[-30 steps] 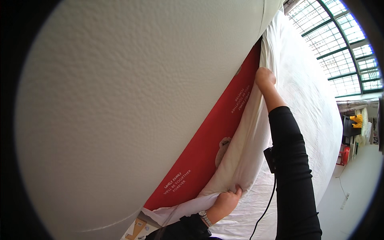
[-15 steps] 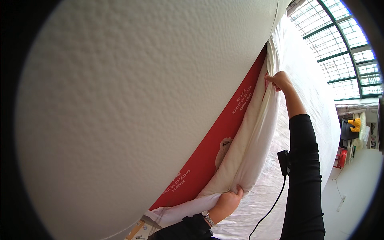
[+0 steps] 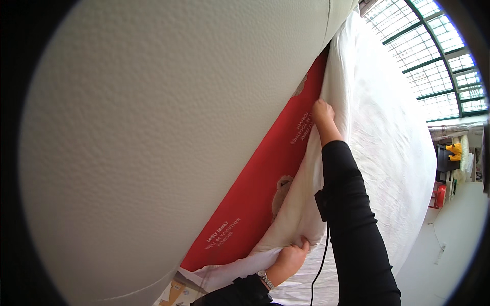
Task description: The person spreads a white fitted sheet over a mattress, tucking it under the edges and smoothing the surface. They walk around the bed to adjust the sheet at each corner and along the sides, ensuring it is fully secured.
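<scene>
A white sheet [image 3: 385,132] covers a broad padded surface, its thick edge folded back in a long strip. My left hand [image 3: 291,258], with a metal watch at the wrist, is closed on the lower part of this edge, pinching up a crease. Farther up, my right hand [image 3: 324,112] is closed at the sheet's edge, beside the red cloth; its fingertips are partly hidden. The red printed cloth [image 3: 250,188], with a bear picture and pale lettering, shows in the gap between the sheet and a large off-white, leather-like padded panel [image 3: 153,127].
The padded panel fills the left and slants close along the red cloth. A black cable [image 3: 317,275] hangs from a small black device [image 3: 321,204] on my right sleeve. At the far right are a barred window [image 3: 423,51], a red stool [image 3: 437,196] and a yellow item [image 3: 453,151].
My right hand has shifted left and slightly down, laying the bunched upper sheet edge flatter and baring more red cloth near the top. My left hand has stayed in place.
</scene>
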